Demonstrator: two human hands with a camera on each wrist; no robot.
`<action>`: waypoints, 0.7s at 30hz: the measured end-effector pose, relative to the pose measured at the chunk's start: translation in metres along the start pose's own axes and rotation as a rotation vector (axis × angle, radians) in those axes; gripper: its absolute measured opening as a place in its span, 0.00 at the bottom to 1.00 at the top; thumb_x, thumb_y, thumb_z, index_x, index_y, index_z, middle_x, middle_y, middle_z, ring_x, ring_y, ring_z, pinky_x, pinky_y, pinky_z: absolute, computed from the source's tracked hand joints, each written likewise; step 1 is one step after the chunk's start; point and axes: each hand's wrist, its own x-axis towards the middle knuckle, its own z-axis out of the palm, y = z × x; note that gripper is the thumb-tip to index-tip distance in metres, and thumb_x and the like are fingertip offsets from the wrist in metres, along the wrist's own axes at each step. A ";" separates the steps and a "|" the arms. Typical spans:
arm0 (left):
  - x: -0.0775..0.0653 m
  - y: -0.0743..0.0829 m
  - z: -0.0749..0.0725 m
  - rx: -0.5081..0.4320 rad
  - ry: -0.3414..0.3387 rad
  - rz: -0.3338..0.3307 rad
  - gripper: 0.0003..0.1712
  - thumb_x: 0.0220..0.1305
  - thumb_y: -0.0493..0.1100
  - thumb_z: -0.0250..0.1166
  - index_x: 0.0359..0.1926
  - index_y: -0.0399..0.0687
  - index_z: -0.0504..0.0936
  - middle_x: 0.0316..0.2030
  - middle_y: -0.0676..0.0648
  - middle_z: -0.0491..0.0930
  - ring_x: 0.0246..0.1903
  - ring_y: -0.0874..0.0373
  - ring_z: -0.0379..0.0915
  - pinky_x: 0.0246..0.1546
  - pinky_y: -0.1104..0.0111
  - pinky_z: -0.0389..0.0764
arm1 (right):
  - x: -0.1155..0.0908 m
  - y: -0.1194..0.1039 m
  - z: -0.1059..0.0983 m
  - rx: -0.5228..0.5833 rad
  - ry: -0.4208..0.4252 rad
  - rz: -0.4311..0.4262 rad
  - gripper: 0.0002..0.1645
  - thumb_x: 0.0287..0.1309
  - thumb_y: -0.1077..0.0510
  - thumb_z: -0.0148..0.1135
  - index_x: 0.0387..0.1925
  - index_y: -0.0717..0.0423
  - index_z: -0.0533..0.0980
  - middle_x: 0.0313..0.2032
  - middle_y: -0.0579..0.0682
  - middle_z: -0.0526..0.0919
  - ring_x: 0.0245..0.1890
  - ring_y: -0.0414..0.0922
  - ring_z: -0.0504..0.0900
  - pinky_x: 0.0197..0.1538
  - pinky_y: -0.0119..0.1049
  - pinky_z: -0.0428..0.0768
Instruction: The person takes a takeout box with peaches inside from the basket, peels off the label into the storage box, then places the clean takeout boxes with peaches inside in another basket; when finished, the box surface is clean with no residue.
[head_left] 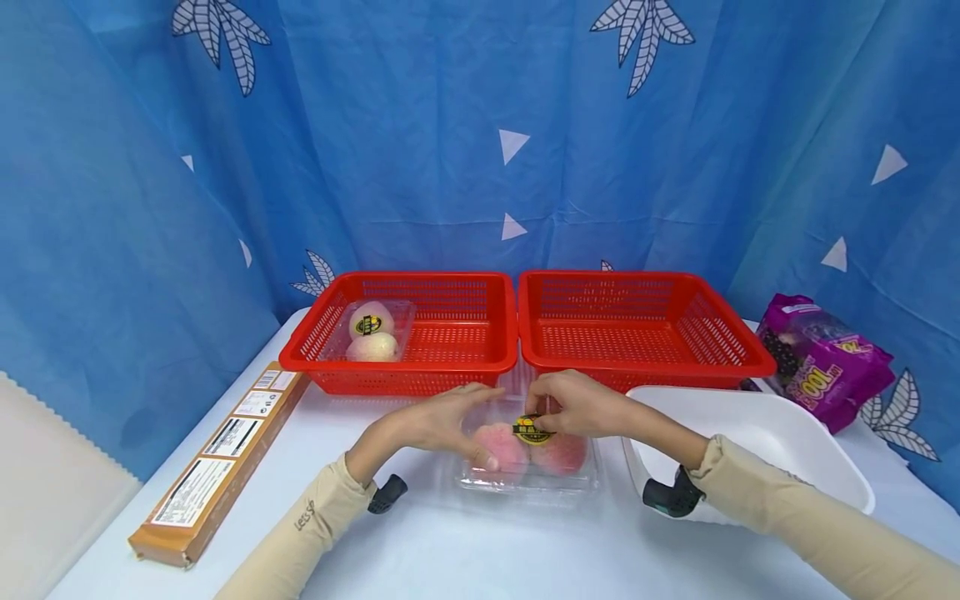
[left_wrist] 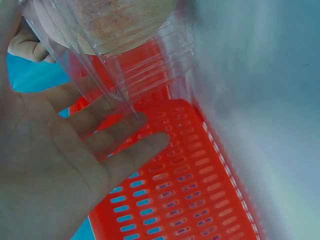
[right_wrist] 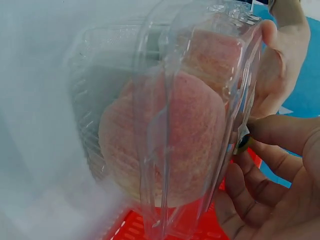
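Note:
A clear plastic clamshell box (head_left: 528, 482) with two pink peaches (head_left: 564, 455) sits on the white table in front of me. A black and gold sticker (head_left: 531, 429) is on its lid. The thumb and forefinger of my right hand (head_left: 581, 406) pinch this sticker at its edge, which stands up from the plastic in the right wrist view. Beside the box, my left hand (head_left: 438, 421) steadies it, the thumb on the lid's near left part. Its other fingers (left_wrist: 132, 160) reach out fairly straight along the side in the left wrist view.
Two red baskets (head_left: 420, 379) stand behind; the left one holds another clear box with two pale peaches (head_left: 372, 347). A white tub (head_left: 757, 425) lies under my right forearm. Far right is a purple bag (head_left: 828, 375), and a long brown carton (head_left: 217, 467) lies left.

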 end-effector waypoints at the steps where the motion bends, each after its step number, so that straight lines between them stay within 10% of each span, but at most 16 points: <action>1: 0.000 0.000 0.000 0.001 0.002 0.005 0.56 0.46 0.61 0.74 0.73 0.54 0.57 0.70 0.45 0.58 0.68 0.50 0.54 0.64 0.50 0.64 | 0.001 0.000 0.000 0.000 0.002 0.003 0.06 0.53 0.66 0.66 0.30 0.52 0.79 0.27 0.40 0.78 0.27 0.37 0.73 0.30 0.28 0.78; 21: 0.000 0.001 0.000 -0.001 -0.007 0.001 0.57 0.47 0.63 0.73 0.74 0.56 0.56 0.71 0.45 0.55 0.70 0.50 0.50 0.65 0.49 0.61 | 0.000 0.005 -0.005 0.227 -0.059 0.017 0.05 0.60 0.68 0.59 0.31 0.57 0.77 0.26 0.47 0.77 0.26 0.40 0.73 0.28 0.29 0.78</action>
